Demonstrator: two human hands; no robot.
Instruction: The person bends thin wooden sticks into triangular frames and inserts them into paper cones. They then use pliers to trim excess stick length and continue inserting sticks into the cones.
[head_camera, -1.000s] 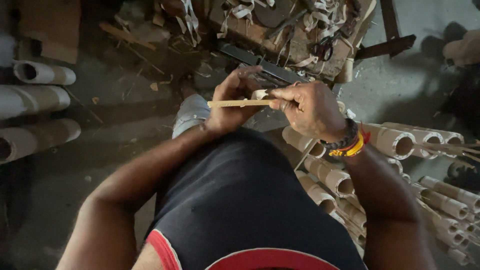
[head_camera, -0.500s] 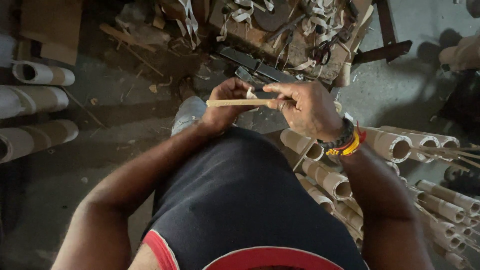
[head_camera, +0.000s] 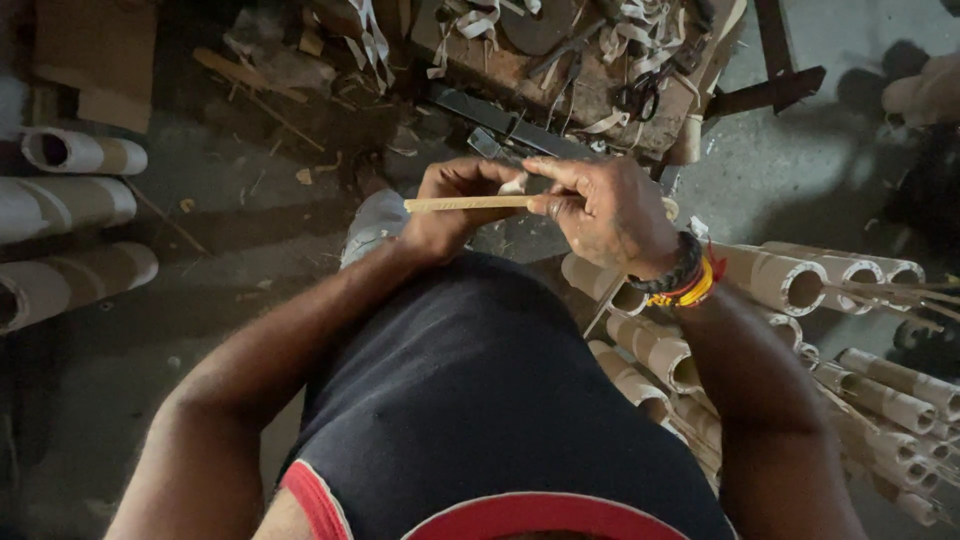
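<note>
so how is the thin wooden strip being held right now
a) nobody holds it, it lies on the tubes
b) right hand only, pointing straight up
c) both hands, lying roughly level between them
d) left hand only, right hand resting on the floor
c: the thin wooden strip lies roughly level, with the left hand curled around its left part and the right hand pinching its right end, above the cardboard tubes.

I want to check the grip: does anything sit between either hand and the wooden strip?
Nothing visible does. The left hand and the right hand both hold the strip directly, bare fingers on the wood, level in front of the chest.
</note>
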